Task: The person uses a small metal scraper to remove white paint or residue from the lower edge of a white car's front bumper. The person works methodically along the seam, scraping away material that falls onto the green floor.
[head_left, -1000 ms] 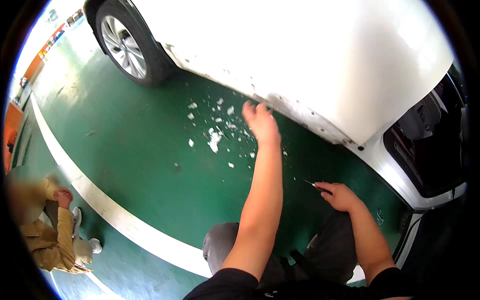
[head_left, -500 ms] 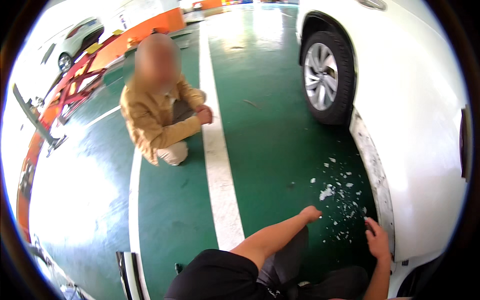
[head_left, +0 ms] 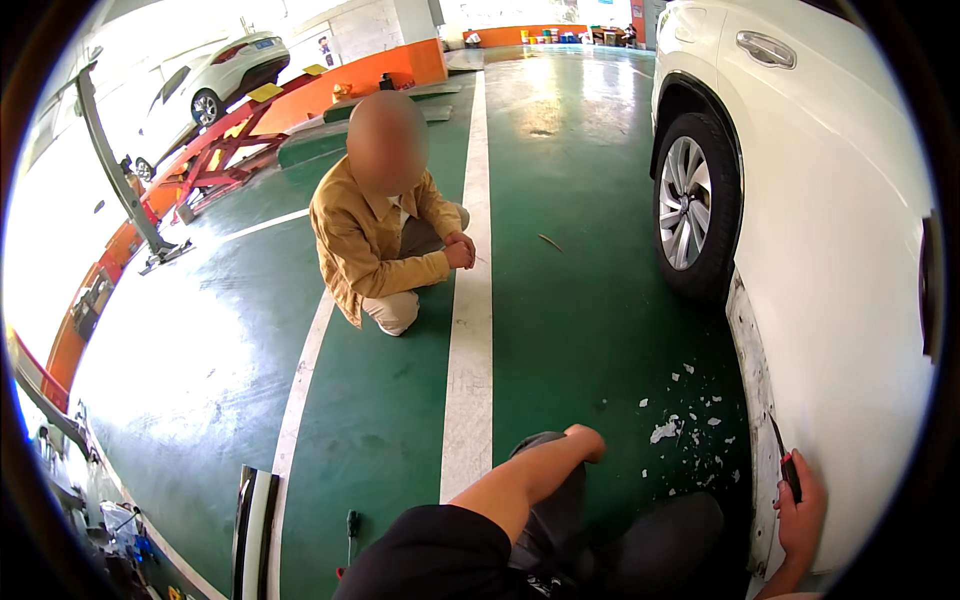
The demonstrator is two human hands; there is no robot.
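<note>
My right hand (head_left: 802,510) is closed around the black and red handle of a screwdriver (head_left: 790,477). The dark, thin shaft points up and forward, with its tip at the white, scuffed lower sill (head_left: 752,355) of a white car (head_left: 830,250). Over my bent knee lies my left hand (head_left: 587,442), wrist bent down. Its fingers are mostly hidden, and nothing shows in it. White flakes (head_left: 664,431) are scattered on the green floor beside the sill, between my two hands.
A person (head_left: 380,235) in a tan jacket squats at the left, hands together. A long black and white trim strip (head_left: 255,535) and another screwdriver (head_left: 352,530) lie on the floor at lower left. Farther back are the car's wheel (head_left: 688,205) and a red scissor lift (head_left: 225,150).
My right hand has come up against the sill, and the screwdriver's shaft now shows along it. My view has shifted up and left. The left hand stays by my knee.
</note>
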